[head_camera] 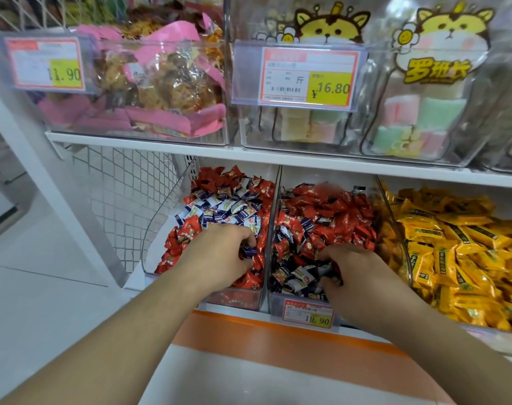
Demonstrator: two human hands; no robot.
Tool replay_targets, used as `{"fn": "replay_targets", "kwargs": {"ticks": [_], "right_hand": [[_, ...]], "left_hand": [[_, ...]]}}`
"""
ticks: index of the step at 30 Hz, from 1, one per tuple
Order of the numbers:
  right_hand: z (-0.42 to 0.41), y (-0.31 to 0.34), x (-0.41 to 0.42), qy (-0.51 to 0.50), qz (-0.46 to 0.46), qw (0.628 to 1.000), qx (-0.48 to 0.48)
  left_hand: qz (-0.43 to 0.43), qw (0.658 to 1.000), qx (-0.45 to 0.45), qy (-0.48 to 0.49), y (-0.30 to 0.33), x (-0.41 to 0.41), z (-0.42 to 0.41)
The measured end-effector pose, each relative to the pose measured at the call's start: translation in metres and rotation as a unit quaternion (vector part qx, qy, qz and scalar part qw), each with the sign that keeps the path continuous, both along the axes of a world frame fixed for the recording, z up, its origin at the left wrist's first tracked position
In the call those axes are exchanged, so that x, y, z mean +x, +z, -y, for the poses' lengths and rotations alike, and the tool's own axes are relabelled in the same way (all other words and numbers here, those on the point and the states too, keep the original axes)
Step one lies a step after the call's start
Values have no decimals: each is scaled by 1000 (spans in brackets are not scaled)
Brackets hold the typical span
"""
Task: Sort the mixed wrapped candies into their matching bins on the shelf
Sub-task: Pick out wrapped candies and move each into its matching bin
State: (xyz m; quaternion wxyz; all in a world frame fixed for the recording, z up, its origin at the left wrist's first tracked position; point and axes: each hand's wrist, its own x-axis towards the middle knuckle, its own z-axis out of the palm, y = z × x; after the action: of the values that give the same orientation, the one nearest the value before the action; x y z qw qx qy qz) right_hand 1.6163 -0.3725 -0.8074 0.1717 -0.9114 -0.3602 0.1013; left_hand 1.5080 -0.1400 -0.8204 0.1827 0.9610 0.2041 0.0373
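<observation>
Looks like a shop, the pick-and-mix snack aisle kind — white shelf [190, 150] stacked with clear bins [149, 247] heaped with wrapped candies [330, 217], and printed price tags [306, 78] clipped on the fronts — 16.80, 11.90, 19.90, one with a barcode.

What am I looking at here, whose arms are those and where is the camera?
There is no machine here. The camera sits on a person's head and looks down, so the two bare arms are that person's own. They stand at a shop shelf. The left hand reaches into the left bin, which holds red candies mixed with blue and white candies; its fingers curl round a blue one. The right hand digs into the middle bin, also a red and blue mix, and grips a few dark wrappers. To the right is a bin of yellow candies. A price tag hangs on the middle bin's front. The upper shelf carries clear boxes of other snacks.
</observation>
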Motion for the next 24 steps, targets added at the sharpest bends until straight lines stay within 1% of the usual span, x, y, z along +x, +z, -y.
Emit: {"fn": "replay_targets", "kwargs": {"ticks": [5, 7, 11, 14, 16, 18, 20, 24], "right_hand": [[4, 2, 2, -1, 5, 1000, 17], [4, 3, 3, -3, 5, 1000, 23], [3, 5, 3, -8, 5, 999, 34], [3, 10, 3, -12, -3, 999, 52], [4, 14, 5, -11, 1, 998, 65], [6, 18, 7, -18, 3, 997, 77], [10, 21, 10, -31, 6, 996, 86], [18, 26, 12, -41, 11, 995, 92]], "left_hand": [[34, 998, 53, 13, 1, -2, 3], [64, 996, 48, 29, 3, -5, 2], [118, 989, -39, 81, 7, -10, -3], [189, 968, -123, 109, 19, -15, -5], [242, 949, -179, 94, 35, -18, 4], [266, 941, -199, 56, 51, -20, 22], [259, 950, -177, 9, 58, -18, 42], [182, 978, -89, -50, 50, -8, 66]]}}
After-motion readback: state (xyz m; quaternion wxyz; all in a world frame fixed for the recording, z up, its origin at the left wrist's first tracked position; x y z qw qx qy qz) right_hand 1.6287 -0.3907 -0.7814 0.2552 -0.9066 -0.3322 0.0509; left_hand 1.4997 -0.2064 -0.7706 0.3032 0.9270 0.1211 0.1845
